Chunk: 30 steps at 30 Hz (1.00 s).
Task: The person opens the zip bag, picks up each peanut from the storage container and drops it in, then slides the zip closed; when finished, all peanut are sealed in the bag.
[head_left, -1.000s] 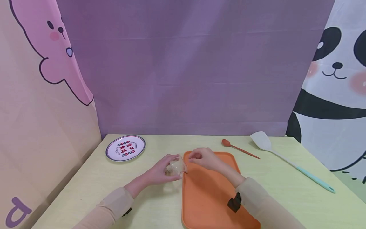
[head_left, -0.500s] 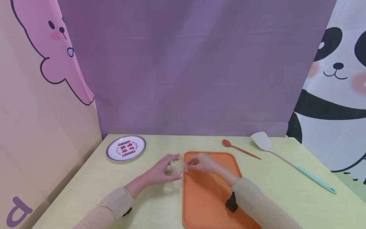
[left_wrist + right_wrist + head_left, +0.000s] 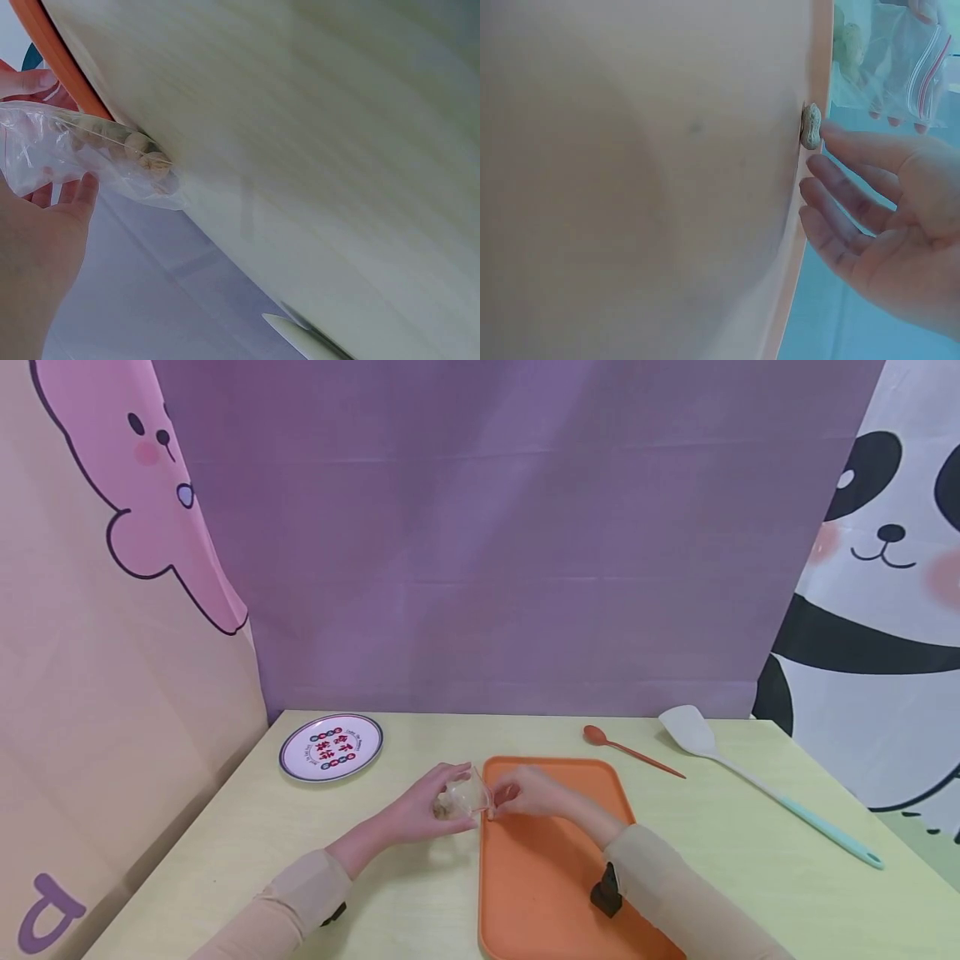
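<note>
My left hand [image 3: 416, 810] grips a clear zip bag [image 3: 60, 150] at its side, tipped just left of the orange tray [image 3: 555, 877]. Several peanuts [image 3: 150, 157] lie gathered in the bag's bottom end. In the right wrist view, a single unshelled peanut [image 3: 811, 126] is at the tray's rim, against the thumb tip of my right hand [image 3: 900, 202]. The thumb appears to pinch it with the index finger, which is mostly hidden behind. The other fingers are loosely bent. From the head view, this hand is over the tray's left edge, beside the bag's mouth.
A white plate [image 3: 331, 748] with red lettering lies at the back left. Behind the tray to the right are a reddish-brown spoon [image 3: 633, 752] and a long white spatula [image 3: 765, 785] with a mint handle end. A purple cloth [image 3: 510, 543] hangs behind the table.
My right hand has come down and slightly left, from above the tray to its left edge beside the bag's mouth. The left hand keeps its hold on the bag in nearly the same place.
</note>
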{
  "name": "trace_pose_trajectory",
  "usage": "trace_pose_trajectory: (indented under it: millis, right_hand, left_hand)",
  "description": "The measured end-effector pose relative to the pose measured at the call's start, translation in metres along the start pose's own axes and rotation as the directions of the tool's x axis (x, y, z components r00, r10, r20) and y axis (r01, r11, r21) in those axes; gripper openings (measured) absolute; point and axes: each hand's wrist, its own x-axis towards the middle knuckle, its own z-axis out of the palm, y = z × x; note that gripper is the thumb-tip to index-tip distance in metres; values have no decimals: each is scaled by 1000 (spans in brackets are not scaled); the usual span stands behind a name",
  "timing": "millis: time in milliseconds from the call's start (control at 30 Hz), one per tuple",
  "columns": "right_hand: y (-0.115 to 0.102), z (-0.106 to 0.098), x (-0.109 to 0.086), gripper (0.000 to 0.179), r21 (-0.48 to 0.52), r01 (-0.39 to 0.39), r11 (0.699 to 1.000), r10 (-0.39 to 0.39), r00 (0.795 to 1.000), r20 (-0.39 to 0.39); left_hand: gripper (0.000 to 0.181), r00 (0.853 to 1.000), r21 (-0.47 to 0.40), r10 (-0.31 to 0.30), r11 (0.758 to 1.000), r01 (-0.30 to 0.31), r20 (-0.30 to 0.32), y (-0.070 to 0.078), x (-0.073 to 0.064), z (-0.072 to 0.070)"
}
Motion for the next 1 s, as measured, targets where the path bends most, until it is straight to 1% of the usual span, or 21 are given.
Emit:
trace_pose_trajectory:
  millis: [200, 367, 633, 867, 1000]
  right_hand:
    - [2, 1, 1, 3, -62, 15, 998, -15, 1000, -15]
    - [3, 2, 1, 8, -99, 14, 995, -17, 999, -28]
    - [4, 3, -1, 10, -95, -5, 995, 4, 1000, -9]
    - [2, 3, -4, 5, -66, -71, 995, 71, 997, 6]
    - [0, 3, -6, 5, -56, -73, 996, 74, 997, 15]
  left_hand:
    - [81, 1000, 10, 7, 1000, -7, 0, -2, 1, 1]
    - [80, 1000, 12, 14, 1000, -14, -5, -3, 1, 1]
    - [80, 1000, 11, 25, 1000, -25, -13, -3, 2, 1]
    - [79, 1000, 13, 10, 1000, -10, -9, -2, 1, 0]
    - [79, 1000, 11, 7, 1000, -7, -8, -1, 1, 0]
